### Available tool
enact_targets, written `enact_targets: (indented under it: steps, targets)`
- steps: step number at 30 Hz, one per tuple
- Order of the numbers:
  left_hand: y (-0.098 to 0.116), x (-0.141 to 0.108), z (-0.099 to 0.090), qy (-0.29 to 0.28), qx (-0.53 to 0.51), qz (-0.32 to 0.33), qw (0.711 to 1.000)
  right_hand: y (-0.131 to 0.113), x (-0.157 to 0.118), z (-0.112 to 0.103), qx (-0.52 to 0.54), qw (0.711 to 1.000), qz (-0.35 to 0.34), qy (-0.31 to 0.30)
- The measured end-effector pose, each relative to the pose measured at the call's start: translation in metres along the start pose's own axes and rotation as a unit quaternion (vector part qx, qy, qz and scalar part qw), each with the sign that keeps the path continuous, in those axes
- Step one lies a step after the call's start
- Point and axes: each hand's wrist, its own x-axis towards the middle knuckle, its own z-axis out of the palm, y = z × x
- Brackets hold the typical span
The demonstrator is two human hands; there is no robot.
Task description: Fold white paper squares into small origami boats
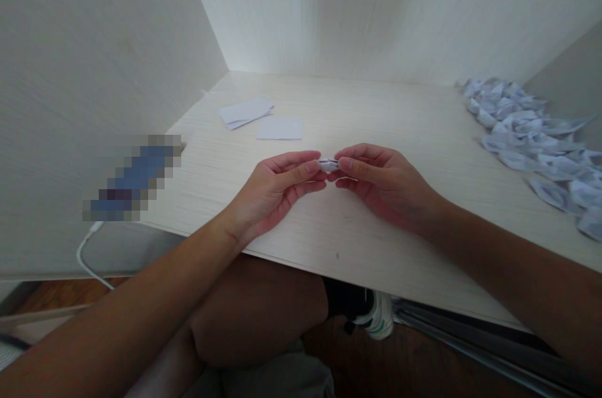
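A small folded white paper piece [328, 164] is held above the middle of the pale table [357, 254]. My left hand [286, 183] pinches its left end between thumb and fingers. Its right end is gripped the same way by my right hand [383, 182]. Beyond my left hand lie flat white paper slips [246, 112], partly overlapping, with another slip [279, 129] just beside them. The fingertips hide both ends of the folded piece.
A heap of folded white paper pieces [527, 128] spreads along the table's right side. At the left edge is a pixelated bluish object [136, 178] with a white cable [81, 255]. Pale panels [367, 9] enclose the table's back and sides.
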Motion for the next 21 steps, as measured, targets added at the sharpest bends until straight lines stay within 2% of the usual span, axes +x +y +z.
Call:
enact_targets:
  steps: [15,21]
  targets:
    - [0.008,-0.001,-0.004,-0.026,0.015,-0.026,0.999,0.001,-0.001,0.0,-0.014,1.0,-0.008,-0.025]
    - [0.013,0.001,-0.012,-0.078,0.033,-0.029,0.996,0.001,-0.003,0.0,-0.017,0.998,0.0,-0.057]
